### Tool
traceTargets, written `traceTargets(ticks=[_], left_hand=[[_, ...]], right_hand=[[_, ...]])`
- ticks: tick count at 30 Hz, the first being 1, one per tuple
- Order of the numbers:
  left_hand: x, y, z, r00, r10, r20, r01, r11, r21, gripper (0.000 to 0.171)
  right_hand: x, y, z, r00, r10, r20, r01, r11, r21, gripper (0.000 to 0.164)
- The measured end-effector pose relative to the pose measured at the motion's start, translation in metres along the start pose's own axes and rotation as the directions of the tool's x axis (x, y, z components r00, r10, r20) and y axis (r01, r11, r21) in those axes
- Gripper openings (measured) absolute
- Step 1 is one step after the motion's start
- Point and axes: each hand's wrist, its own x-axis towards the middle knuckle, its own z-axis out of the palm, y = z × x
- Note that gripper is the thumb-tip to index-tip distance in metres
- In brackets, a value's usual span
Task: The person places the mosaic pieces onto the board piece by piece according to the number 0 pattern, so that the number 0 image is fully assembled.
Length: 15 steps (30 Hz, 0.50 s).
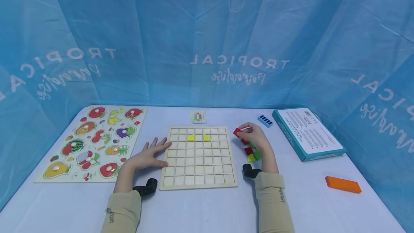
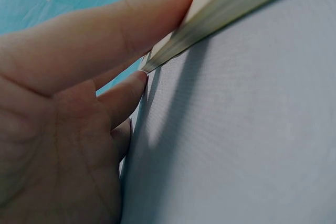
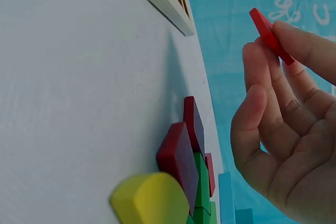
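A light wooden grid board (image 1: 199, 161) lies flat in the middle of the table, with two yellow pieces (image 1: 191, 137) in its second row. My left hand (image 1: 144, 158) rests at the board's left edge, fingers spread and fairly straight; its thumb (image 2: 121, 40) touches the rim in the left wrist view. To the right of the board, my right hand (image 1: 257, 138) pinches a small flat red block (image 3: 270, 36) between thumb and fingers, held above the table. Below it lie loose blocks: red (image 3: 177, 163), green (image 1: 257, 155) and yellow (image 3: 149, 198). Some are partly hidden by the hand.
Behind the board lies a small pattern card (image 1: 197, 117). A fruit puzzle board (image 1: 72, 170) covers the left side. On the right are a blue slotted block (image 1: 265, 120), a teal box (image 1: 312, 132) and an orange bar (image 1: 343, 184). Blue curtains stand behind.
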Motion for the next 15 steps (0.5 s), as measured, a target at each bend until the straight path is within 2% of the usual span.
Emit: traceTargets(ticks=[6, 15], left_hand=[[0.0008, 0.0025, -0.0018, 1.000, 0.007, 0.003, -0.007, 1.000, 0.002, 0.086], [0.0004, 0.0018, 0.0000, 1.000, 0.003, 0.007, -0.003, 1.000, 0.006, 0.086]], right_hand=[[0.0020, -0.0006, 0.0018, 1.000, -0.013, 0.004, 0.013, 1.000, 0.018, 0.034], [0.0033, -0.0032, 0.0086, 0.999, -0.043, 0.007, 0.043, 0.999, -0.013, 0.029]])
